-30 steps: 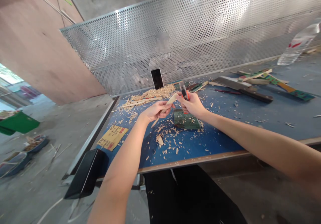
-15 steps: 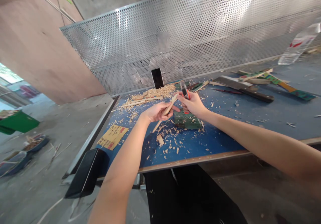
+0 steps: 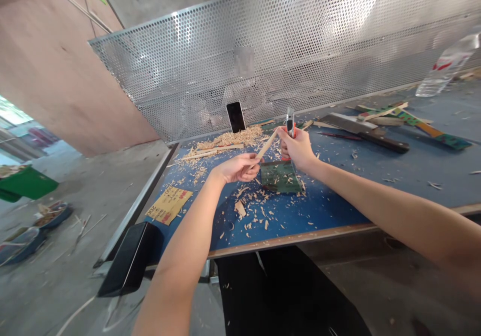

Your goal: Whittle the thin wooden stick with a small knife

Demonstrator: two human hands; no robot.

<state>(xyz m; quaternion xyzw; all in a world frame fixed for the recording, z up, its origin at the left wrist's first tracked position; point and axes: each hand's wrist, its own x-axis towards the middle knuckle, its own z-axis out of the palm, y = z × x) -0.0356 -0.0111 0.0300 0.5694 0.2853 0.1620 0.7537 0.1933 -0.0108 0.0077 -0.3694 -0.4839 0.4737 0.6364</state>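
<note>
Between my two hands slants a pale wooden stick (image 3: 267, 144). My left hand (image 3: 238, 167) is closed around its lower end, fingers curled over it. Its upper end meets the fingertips of my right hand (image 3: 298, 148), which is closed on a utility knife (image 3: 290, 122) with red parts and a blade pointing up. Most of the knife's handle is hidden in my palm. Below my hands a dark green pad (image 3: 280, 178), strewn with shavings, lies on the blue tabletop (image 3: 330, 195).
A phone (image 3: 236, 117) stands against the perforated metal screen (image 3: 180, 70) behind a heap of shavings (image 3: 221, 140). Yellow sandpaper (image 3: 170, 205) and a black box (image 3: 128, 260) are at left. A broad-bladed knife (image 3: 383, 140), painted strips (image 3: 432, 129) and a bottle (image 3: 445, 70) occupy the right.
My right hand has moved right and slightly up with the utility knife, which now points more upright. The stick has shifted up and right, and the left fingers have curled in more.
</note>
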